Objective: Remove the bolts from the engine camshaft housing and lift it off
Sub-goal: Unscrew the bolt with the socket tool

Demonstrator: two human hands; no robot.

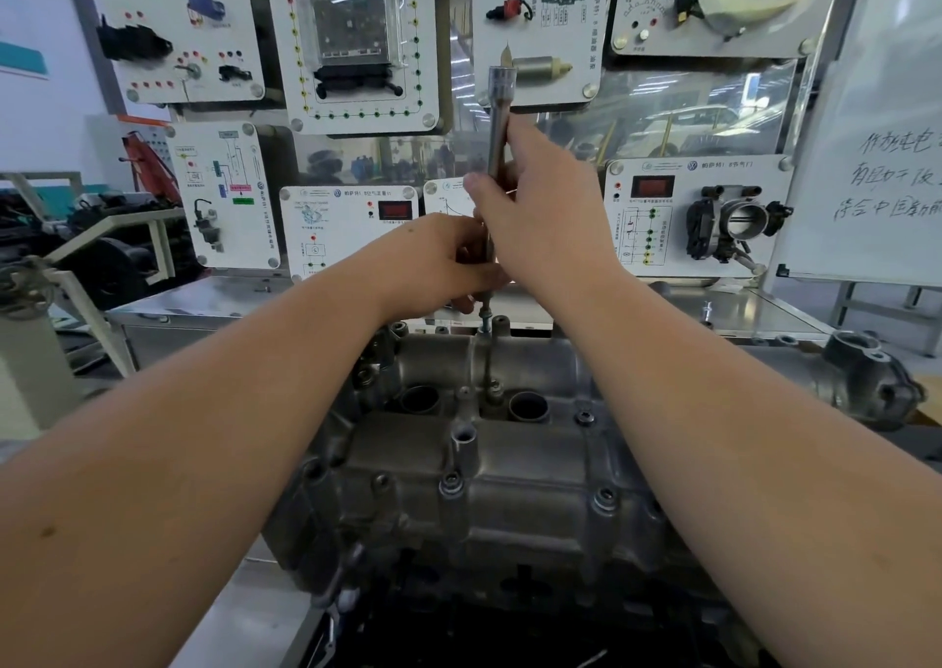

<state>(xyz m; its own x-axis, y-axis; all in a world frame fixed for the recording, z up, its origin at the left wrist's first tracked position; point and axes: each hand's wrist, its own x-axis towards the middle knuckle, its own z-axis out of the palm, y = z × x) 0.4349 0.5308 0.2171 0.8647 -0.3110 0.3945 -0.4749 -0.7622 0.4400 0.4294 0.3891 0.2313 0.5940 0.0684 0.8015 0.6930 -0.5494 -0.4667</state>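
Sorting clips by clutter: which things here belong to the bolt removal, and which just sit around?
Job:
- housing
- long tool, gripped by right hand and left hand
- bolt at its tip
- seated bolts

Idle:
- display boards
- whiteboard
- metal bench

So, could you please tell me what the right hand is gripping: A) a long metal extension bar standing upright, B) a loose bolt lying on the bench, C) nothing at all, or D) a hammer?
A: the right hand grips the extension bar, which stands upright above the housing.
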